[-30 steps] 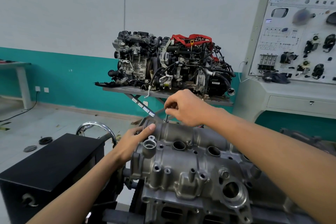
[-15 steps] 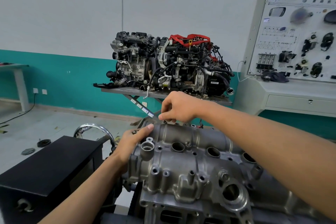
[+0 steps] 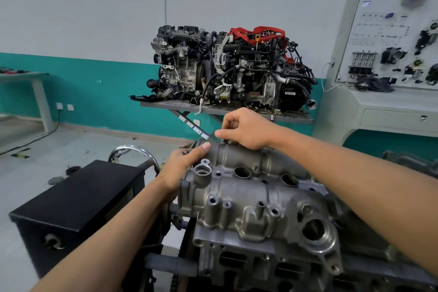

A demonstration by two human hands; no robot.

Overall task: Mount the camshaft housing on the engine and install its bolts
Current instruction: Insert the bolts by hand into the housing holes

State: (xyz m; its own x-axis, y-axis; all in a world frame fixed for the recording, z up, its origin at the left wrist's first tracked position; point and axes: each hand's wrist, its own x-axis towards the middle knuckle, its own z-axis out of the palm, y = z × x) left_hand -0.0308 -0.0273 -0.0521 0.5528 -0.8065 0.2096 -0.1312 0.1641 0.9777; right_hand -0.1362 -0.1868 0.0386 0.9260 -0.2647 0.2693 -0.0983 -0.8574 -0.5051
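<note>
The grey cast camshaft housing [image 3: 251, 199] sits on top of the engine [image 3: 256, 265] in the lower middle of the view. At the housing's far edge my right hand [image 3: 246, 129] pinches a small bolt [image 3: 224, 141] whose head stands just above the casting. My left hand [image 3: 183, 166] lies on the housing's far left corner, thumb stretched along the top; something small and dark shows under its fingers [image 3: 186, 151], too hidden to name. Both forearms reach in from the bottom corners.
A black box [image 3: 78, 199] stands at the left beside a chrome handwheel [image 3: 132, 152]. Behind, a complete engine [image 3: 227, 69] rests on a lift table [image 3: 225, 111]. A training panel console [image 3: 388, 59] fills the right. Small round parts [image 3: 72, 170] lie on the floor.
My right hand came down from above the housing to its far edge, and the bolt now sits low at the casting. My left hand has stayed on the corner.
</note>
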